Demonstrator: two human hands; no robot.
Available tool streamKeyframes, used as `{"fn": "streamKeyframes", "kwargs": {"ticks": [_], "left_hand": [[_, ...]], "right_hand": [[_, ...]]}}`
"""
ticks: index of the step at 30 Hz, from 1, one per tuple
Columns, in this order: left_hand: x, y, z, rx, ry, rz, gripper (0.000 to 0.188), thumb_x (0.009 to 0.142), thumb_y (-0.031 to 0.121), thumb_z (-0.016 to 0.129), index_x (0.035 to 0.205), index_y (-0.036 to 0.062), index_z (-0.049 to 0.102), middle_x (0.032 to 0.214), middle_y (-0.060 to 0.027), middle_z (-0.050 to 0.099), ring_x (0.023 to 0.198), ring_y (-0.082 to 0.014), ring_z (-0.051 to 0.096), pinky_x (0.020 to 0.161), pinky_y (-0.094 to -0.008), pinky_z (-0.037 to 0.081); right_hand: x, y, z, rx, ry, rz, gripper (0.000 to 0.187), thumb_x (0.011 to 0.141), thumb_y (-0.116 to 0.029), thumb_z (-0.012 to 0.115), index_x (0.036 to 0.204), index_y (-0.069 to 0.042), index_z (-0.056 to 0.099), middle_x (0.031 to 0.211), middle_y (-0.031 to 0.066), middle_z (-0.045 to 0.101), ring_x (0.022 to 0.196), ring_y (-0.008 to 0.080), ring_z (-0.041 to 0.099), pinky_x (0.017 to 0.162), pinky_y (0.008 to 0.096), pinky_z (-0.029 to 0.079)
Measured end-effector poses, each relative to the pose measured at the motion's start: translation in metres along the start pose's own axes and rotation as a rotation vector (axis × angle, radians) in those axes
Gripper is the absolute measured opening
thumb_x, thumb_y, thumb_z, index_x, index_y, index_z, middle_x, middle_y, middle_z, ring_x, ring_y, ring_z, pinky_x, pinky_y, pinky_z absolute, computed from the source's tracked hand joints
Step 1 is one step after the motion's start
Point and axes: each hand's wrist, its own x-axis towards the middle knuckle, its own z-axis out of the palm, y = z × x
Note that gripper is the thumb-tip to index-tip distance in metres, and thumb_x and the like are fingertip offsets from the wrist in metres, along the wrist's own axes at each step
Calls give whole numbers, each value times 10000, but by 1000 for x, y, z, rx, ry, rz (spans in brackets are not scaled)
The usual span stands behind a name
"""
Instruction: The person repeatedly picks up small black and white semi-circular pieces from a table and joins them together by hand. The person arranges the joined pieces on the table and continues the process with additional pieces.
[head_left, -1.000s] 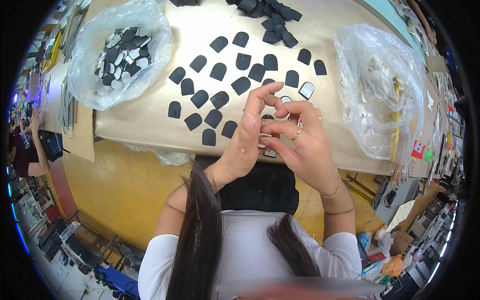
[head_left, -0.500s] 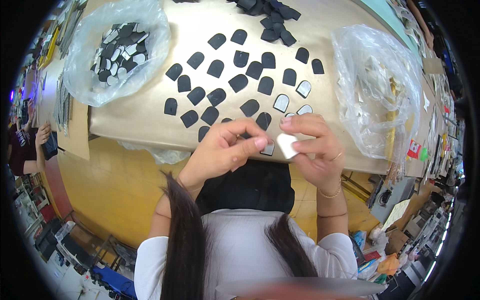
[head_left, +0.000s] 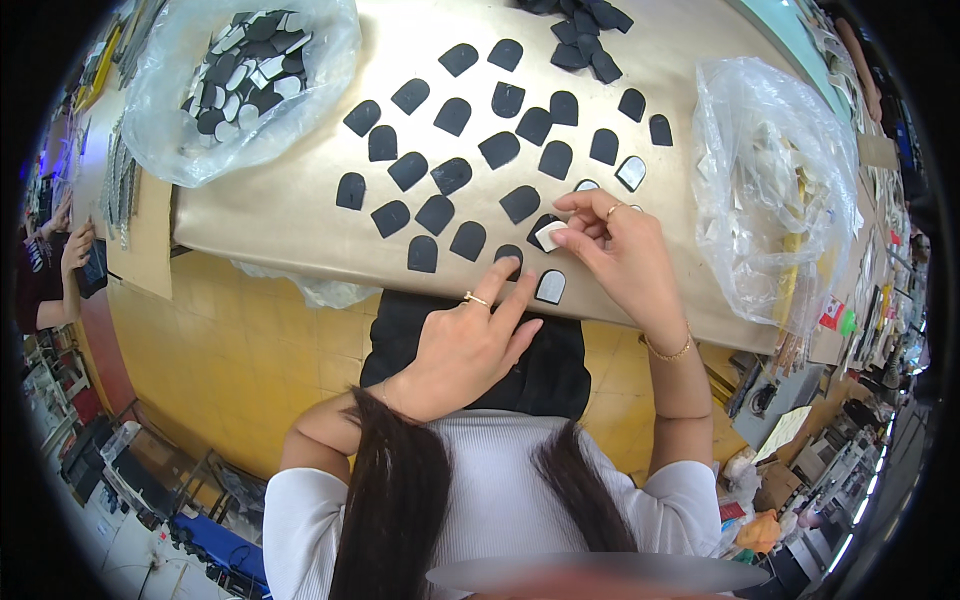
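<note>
My right hand (head_left: 622,255) pinches a small white rounded piece (head_left: 550,237) between thumb and finger, over a black arch-shaped piece near the table's front edge. Stretched out, the fingers of my left hand (head_left: 465,355) touch another black arch-shaped piece (head_left: 508,258) and grip nothing. Between the two hands lies a black piece with a white face (head_left: 550,287). Just beyond my right hand is another white-faced piece (head_left: 631,173). Many black arch-shaped pieces (head_left: 436,214) are spread over the table in front of my hands.
A clear plastic bag (head_left: 345,60) with black and white pieces stands at the left. Another clear bag (head_left: 735,180), with white scraps, lies at the right. Dark pieces (head_left: 590,35) are heaped at the far edge. Another person's hand (head_left: 77,247) shows at far left.
My right hand has brought the white piece down onto a black piece on the table. My left hand has drawn back, its fingers now stretched onto a black piece. The view has shifted slightly.
</note>
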Motion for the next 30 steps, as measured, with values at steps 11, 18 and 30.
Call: {"fn": "streamKeyframes", "kwargs": {"ticks": [11, 18, 30], "left_hand": [[15, -5, 9, 60, 46, 6, 525, 849, 238, 781, 1294, 19, 611, 1327, -118, 567, 638, -203, 668, 531, -303, 531], [16, -1, 10, 74, 34, 12, 541, 848, 247, 779, 1308, 21, 606, 1309, -106, 568, 644, -198, 673, 539, -309, 542], [23, -1, 27, 393, 3, 81, 656, 827, 362, 784, 1367, 46, 587, 1421, -128, 539, 569, -178, 638, 513, -264, 517]], "right_hand": [[16, -3, -1, -277, -85, -91, 143, 845, -115, 747, 920, 7, 740, 802, 118, 709, 681, 206, 693, 661, 306, 532], [18, -3, 0, -325, -74, -120, 147, 854, -174, 731, 899, -34, 749, 798, 134, 691, 723, 285, 682, 685, 383, 526], [11, 1, 8, -571, 36, -3, 183, 834, -206, 760, 1000, -156, 702, 1055, 14, 663, 1085, 262, 621, 1001, 519, 359]]}}
